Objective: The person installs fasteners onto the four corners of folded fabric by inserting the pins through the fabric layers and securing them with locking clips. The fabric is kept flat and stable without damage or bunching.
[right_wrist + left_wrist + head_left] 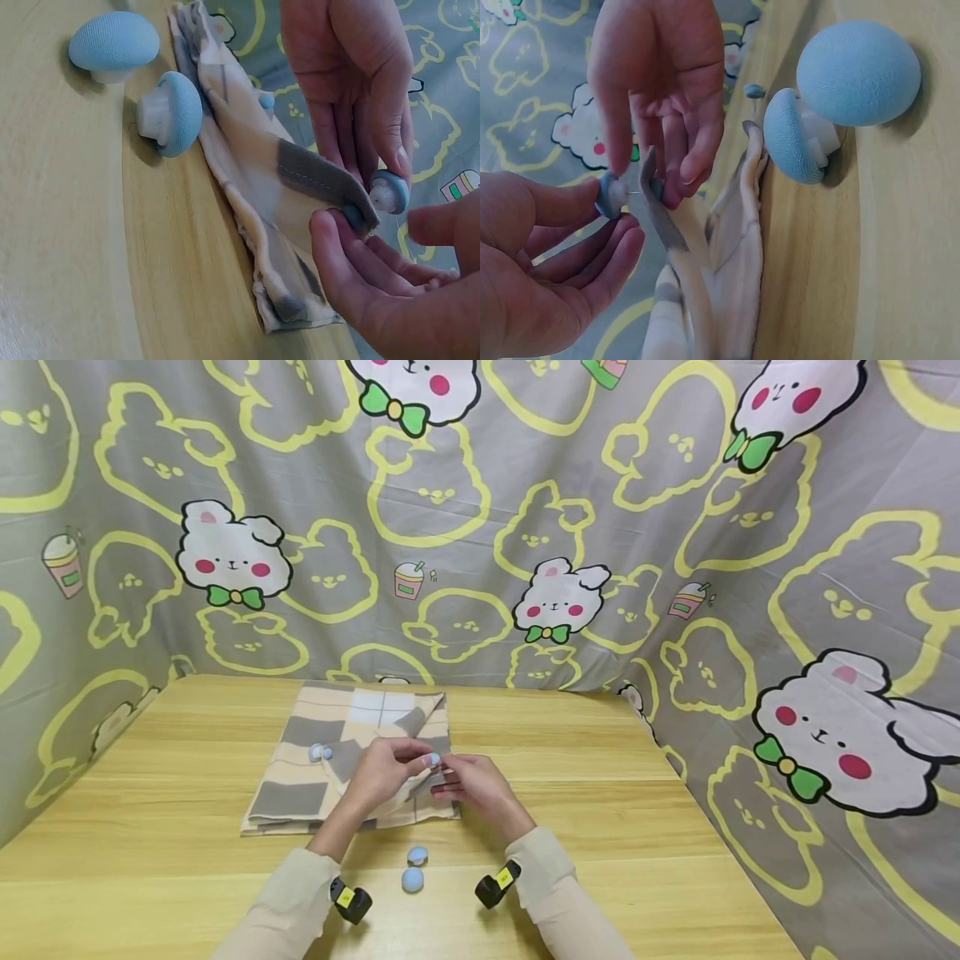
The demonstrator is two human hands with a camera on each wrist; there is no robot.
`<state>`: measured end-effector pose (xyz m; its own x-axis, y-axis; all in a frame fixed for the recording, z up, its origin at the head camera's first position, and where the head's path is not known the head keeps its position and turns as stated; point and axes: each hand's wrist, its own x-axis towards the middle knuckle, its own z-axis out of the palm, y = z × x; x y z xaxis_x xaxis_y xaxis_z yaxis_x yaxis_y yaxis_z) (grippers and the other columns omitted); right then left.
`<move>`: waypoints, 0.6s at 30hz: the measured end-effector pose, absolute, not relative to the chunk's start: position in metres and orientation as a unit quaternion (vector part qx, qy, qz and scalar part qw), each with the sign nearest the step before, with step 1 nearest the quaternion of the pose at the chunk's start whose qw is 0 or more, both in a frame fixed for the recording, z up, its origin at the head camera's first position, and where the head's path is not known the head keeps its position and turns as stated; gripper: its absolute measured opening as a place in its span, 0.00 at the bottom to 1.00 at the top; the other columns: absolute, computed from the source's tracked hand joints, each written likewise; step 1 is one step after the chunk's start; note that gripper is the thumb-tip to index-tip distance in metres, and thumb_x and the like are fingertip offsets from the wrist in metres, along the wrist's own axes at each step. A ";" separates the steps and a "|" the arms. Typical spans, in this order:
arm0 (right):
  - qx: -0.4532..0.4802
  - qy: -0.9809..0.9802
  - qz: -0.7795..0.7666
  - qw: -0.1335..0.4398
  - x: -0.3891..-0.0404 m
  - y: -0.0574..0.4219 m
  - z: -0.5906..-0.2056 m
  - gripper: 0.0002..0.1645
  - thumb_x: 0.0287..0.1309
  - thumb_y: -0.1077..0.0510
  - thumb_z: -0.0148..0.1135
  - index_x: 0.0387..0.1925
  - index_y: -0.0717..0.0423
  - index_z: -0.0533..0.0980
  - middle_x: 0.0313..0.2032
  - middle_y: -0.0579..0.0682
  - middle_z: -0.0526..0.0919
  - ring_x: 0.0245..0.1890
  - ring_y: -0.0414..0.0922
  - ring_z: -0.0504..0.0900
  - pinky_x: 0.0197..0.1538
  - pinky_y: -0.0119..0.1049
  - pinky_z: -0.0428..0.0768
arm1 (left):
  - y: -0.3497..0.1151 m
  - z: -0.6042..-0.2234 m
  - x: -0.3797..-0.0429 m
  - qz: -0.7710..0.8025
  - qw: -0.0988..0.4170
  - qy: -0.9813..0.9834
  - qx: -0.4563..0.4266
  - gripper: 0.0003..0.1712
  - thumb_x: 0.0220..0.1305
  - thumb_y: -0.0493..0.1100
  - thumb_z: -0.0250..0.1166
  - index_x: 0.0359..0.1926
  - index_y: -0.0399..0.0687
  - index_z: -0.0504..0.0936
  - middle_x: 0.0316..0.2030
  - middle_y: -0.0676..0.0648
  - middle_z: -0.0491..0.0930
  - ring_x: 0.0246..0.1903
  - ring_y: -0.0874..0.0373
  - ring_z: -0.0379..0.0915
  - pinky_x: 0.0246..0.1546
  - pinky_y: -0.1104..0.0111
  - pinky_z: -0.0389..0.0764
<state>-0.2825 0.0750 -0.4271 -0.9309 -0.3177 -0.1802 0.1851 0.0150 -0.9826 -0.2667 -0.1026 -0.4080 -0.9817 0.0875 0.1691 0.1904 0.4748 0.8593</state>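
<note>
A folded plaid cloth (292, 799) in beige, grey and white lies on the table, its near right corner raised between the hands. My left hand (384, 770) pinches a small blue mushroom-shaped fastener (609, 196) by its cap; a thin pin points from its white stem toward the grey cloth edge. On the cloth's other side, my right hand (482, 787) holds a second blue piece (351, 217) against that edge with its fingertips. Its thumb stands apart from that piece. The cloth hides part of the second piece.
Nearer the person, a round blue cap (412, 880) and a tipped blue fastener (417, 855) with a white stem lie on the wooden table (600, 827). Another blue fastener (320, 752) sits at the cloth's left part. A patterned curtain (465, 510) surrounds the table's back and sides.
</note>
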 end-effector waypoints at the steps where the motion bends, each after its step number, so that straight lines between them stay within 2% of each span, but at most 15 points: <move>1: -0.048 0.692 -0.698 0.180 -0.283 0.075 -0.427 0.27 0.77 0.51 0.51 0.57 0.72 0.76 0.44 0.61 0.87 0.39 0.50 0.89 0.49 0.40 0.86 | -0.102 -0.408 -0.267 -0.506 0.051 -0.857 -0.082 0.10 0.65 0.40 0.70 0.46 0.44 0.89 0.42 0.46 0.90 0.45 0.50 0.86 0.48 0.57 0.84; 5: -0.053 0.696 -0.692 0.183 -0.282 0.075 -0.427 0.32 0.75 0.44 0.54 0.57 0.71 0.77 0.45 0.63 0.87 0.43 0.56 0.88 0.50 0.41 0.86 | -0.101 -0.409 -0.267 -0.508 0.053 -0.856 -0.085 0.09 0.64 0.41 0.71 0.45 0.45 0.90 0.42 0.46 0.90 0.45 0.50 0.86 0.47 0.57 0.84; 9: -0.063 0.699 -0.689 0.182 -0.281 0.075 -0.427 0.31 0.74 0.46 0.56 0.56 0.73 0.77 0.46 0.65 0.87 0.46 0.59 0.88 0.50 0.42 0.86 | -0.101 -0.409 -0.267 -0.507 0.053 -0.856 -0.086 0.09 0.64 0.41 0.71 0.44 0.46 0.90 0.41 0.46 0.90 0.45 0.50 0.87 0.46 0.57 0.84; 18: -0.070 0.697 -0.691 0.178 -0.282 0.075 -0.428 0.30 0.73 0.47 0.57 0.56 0.73 0.77 0.48 0.67 0.86 0.43 0.54 0.89 0.52 0.44 0.85 | -0.100 -0.408 -0.266 -0.499 0.053 -0.860 -0.089 0.09 0.64 0.41 0.71 0.44 0.46 0.90 0.41 0.46 0.90 0.46 0.50 0.86 0.47 0.56 0.84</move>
